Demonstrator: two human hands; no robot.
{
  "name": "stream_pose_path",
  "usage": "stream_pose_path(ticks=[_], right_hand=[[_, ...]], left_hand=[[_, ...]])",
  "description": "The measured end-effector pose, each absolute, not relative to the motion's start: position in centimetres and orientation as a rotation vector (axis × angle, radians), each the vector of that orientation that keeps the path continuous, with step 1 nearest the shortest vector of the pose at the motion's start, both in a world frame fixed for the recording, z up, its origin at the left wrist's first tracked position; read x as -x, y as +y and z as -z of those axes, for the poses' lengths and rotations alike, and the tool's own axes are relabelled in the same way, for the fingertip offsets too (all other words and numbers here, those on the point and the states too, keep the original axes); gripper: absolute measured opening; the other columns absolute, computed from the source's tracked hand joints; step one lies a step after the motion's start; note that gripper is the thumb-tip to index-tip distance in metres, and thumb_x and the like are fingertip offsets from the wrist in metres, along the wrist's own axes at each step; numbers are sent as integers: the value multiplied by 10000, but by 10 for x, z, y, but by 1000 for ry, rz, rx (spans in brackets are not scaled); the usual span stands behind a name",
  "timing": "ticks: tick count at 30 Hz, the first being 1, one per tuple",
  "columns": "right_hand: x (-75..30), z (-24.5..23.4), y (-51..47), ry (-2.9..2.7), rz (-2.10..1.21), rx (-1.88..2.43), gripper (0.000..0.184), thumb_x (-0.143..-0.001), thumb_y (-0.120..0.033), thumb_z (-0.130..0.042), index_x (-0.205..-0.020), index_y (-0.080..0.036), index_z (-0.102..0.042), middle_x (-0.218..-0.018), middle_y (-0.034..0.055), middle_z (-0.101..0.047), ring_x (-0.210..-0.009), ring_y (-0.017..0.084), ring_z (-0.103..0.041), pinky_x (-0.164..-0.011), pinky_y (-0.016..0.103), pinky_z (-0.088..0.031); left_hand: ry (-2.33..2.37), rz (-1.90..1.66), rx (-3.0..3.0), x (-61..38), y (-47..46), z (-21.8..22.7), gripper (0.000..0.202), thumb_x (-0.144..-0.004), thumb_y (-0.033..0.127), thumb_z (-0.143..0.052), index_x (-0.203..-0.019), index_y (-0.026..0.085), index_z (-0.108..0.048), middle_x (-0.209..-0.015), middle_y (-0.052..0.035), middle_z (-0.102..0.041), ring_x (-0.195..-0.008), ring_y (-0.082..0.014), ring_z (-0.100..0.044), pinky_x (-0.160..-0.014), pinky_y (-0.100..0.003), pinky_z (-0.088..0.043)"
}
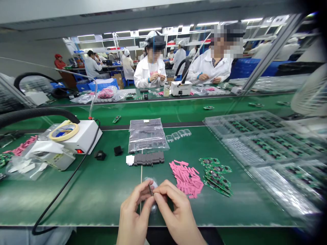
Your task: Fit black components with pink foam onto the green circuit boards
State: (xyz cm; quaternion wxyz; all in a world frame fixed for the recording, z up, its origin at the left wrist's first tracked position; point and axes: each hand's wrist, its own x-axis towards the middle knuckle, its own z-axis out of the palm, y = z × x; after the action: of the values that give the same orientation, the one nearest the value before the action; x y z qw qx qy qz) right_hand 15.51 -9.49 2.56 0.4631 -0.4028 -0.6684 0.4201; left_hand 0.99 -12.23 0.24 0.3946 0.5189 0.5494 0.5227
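Note:
Between the fingertips of my left hand [134, 209] is a small dark strip [150, 190], its kind too small to make out. My right hand [176, 208] is closed in a pinch at the strip's lower end, touching it. Under both hands, partly hidden, lies a clear plastic piece [154, 183] on the green table. Beyond them is a row of dark strips [149, 159] with a white tab. To the right lie a heap of pink strips [187, 178] and a stack of green circuit boards [217, 177].
A bagged batch of dark strips [146, 136] and several clear covers [178, 135] lie farther back. Clear trays of boards [265, 149] fill the right side. On the left stand a white box [88, 136] with a trailing cable and two black blocks [118, 150]. Co-workers sit opposite.

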Motion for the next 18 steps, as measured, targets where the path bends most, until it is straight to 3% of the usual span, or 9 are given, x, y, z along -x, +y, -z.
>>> stream_pose_path(ticks=[18], right_hand=[[-158, -26, -93, -1694, -986, 948, 215, -999, -198, -486, -855, -178, -645, -781, 23, -578, -699, 140, -576, -613, 232, -443]], left_hand=[[1340, -1332, -1264, -10, -120, 3, 312, -910, 276, -663, -1220, 290, -692, -1199, -71, -755, -1051, -239, -733, -906, -288, -602]])
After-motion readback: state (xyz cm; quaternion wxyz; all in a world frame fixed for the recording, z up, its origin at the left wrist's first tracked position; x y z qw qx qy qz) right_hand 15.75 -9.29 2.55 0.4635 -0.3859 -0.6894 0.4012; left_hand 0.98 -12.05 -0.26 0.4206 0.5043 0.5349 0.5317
